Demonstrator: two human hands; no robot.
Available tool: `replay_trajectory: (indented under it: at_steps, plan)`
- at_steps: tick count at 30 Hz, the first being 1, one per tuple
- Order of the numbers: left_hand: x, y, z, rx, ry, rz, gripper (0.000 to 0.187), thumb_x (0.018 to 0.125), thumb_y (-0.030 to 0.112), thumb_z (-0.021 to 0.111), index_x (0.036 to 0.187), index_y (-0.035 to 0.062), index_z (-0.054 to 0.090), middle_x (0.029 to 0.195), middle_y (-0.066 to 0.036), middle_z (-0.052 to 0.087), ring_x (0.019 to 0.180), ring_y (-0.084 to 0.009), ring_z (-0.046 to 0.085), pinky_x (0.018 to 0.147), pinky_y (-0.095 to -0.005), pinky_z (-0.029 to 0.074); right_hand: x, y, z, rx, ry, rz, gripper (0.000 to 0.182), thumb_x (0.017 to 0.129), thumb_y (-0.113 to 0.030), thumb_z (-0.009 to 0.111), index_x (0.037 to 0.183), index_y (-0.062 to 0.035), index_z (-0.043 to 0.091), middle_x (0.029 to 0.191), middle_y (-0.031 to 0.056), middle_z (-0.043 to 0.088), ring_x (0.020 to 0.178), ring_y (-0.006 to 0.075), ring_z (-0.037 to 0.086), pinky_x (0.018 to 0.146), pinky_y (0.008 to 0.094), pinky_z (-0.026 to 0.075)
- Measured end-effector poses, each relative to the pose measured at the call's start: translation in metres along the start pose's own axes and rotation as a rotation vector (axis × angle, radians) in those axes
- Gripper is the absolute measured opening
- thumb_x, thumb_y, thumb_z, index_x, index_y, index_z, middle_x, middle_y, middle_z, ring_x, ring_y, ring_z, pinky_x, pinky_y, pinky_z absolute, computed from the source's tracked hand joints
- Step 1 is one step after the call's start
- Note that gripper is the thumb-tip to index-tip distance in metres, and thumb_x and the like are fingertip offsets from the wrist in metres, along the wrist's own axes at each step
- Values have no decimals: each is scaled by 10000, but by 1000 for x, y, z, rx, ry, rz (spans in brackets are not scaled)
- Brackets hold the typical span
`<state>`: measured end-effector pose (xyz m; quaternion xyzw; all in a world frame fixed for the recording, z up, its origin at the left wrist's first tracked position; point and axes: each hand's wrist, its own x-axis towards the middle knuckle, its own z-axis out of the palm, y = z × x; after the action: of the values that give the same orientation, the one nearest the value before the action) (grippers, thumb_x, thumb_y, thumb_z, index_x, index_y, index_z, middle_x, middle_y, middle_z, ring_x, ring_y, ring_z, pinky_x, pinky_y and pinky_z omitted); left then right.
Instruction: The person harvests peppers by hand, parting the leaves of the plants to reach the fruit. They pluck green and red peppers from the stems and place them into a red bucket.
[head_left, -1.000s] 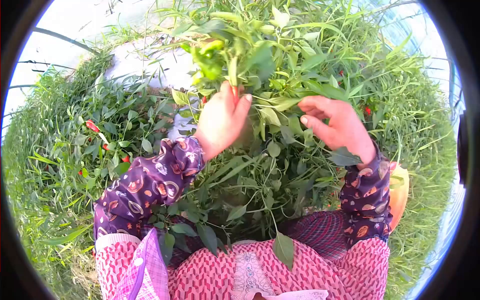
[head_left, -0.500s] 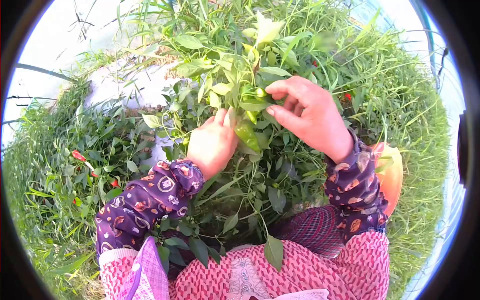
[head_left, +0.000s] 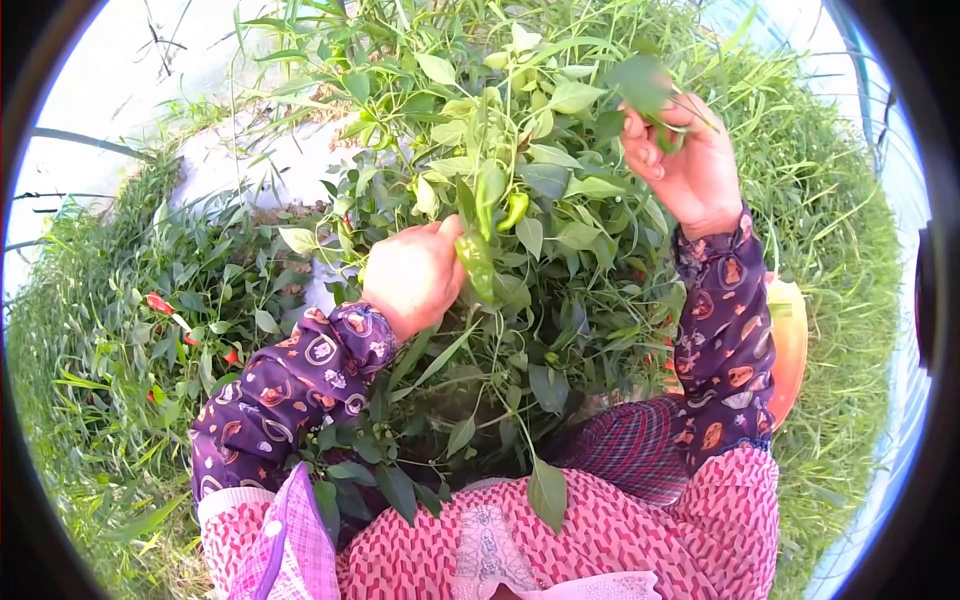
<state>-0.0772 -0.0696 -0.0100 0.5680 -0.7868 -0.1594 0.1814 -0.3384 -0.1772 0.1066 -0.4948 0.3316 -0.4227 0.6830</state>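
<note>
My left hand point(head_left: 415, 275) is closed, its fingertips hidden behind the foliage of a pepper plant point(head_left: 545, 180). A pale green pepper point(head_left: 476, 268) hangs right against its thumb side, with another green pepper point(head_left: 489, 195) just above. To the right of these curls a small, bright green pepper point(head_left: 514, 212). Higher up and off to the right, my right hand point(head_left: 685, 165) has its palm turned partly up and its fingers curled around a leafy green sprig point(head_left: 668, 135). A dark leaf point(head_left: 640, 84) near its fingertips is smeared by motion.
An orange container point(head_left: 788, 350) stands by my right forearm. Red peppers point(head_left: 158, 303) show among the plants on the left. Pale sheeting point(head_left: 235, 165) lies at the upper left, and tall grass point(head_left: 840, 230) grows along the right. A leafy branch point(head_left: 395, 485) hangs over my lap.
My right hand has left the peppers, moving up and right, and now has a leafy sprig in its fingers. My left hand has closed more and shifted slightly; the peppers beside it moved left.
</note>
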Motion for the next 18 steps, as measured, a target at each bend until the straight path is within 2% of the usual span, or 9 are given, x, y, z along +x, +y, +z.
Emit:
replay_trajectory:
  at_steps: [1, 2, 3, 5, 7, 10, 13, 15, 18]
  plan:
    - [0, -1, 0, -9, 16, 0, 228, 836, 173, 561, 1007, 32, 504, 824, -157, 623, 811, -366, 624, 698, -462, 510, -5, -5, 6, 76, 26, -14, 277, 856, -185, 544, 1069, -12, 581, 827, 45, 605, 649, 108, 521, 509, 250, 390]
    - [-1, -1, 0, -8, 17, -2, 228, 836, 173, 561, 1007, 32, 504, 824, -157, 623, 811, -366, 624, 698, -462, 510, -5, -6, 4, 131, -161, -73, 230, 846, -148, 527, 1036, -21, 559, 866, 76, 591, 692, 108, 510, 535, 232, 405]
    - [-1, 0, 0, -19, 58, 14, 205, 858, 174, 555, 1007, 36, 525, 803, -164, 619, 780, -372, 620, 683, -461, 507, -6, -6, 7, 132, -161, -71, 230, 846, -148, 527, 1036, -21, 559, 866, 76, 591, 692, 108, 510, 535, 232, 405]
    - [0, 2, 2, -43, 142, 52, 171, 902, 177, 543, 1006, 44, 566, 760, -177, 611, 719, -385, 611, 654, -459, 501, -13, -7, 20, 183, -305, 82, 195, 838, -136, 520, 998, -28, 546, 912, 97, 574, 761, 119, 523, 564, 237, 420]
    - [1, 1, 5, -50, 151, 48, 181, 912, 193, 541, 1010, 47, 578, 754, -176, 610, 714, -383, 611, 649, -458, 501, -19, -5, 35, 85, -210, 119, 134, 852, -137, 508, 934, -41, 551, 825, 57, 573, 697, 103, 520, 567, 236, 423]
    - [1, -1, 5, -34, 140, 16, 209, 932, 234, 539, 1016, 52, 600, 741, -175, 610, 710, -379, 614, 640, -456, 500, -19, 7, 31, -597, -176, -31, 123, 894, -154, 560, 866, -35, 578, 661, -25, 549, 565, 60, 502, 559, 226, 429]
    - [2, -4, 4, -50, 131, -40, 239, 946, 273, 539, 1009, 53, 611, 730, -184, 612, 715, -385, 617, 634, -460, 495, -21, 14, 32, -823, -55, -150, 166, 941, -188, 572, 909, -27, 598, 685, -21, 566, 602, 56, 532, 579, 224, 449]
    - [3, -5, 3, -119, 138, -110, 264, 955, 302, 539, 990, 51, 614, 723, -200, 613, 721, -403, 616, 630, -470, 487, -20, 19, 26, -770, -40, -137, 230, 971, -249, 573, 944, -24, 608, 689, -17, 571, 628, 68, 556, 591, 219, 464]
    - [4, -4, 3, -178, 183, -97, 278, 957, 306, 539, 982, 38, 611, 729, -204, 612, 722, -412, 613, 632, -474, 486, -18, 22, 23, -989, 83, -342, 259, 966, -270, 586, 960, -11, 596, 755, 52, 606, 686, 117, 593, 652, 295, 486]
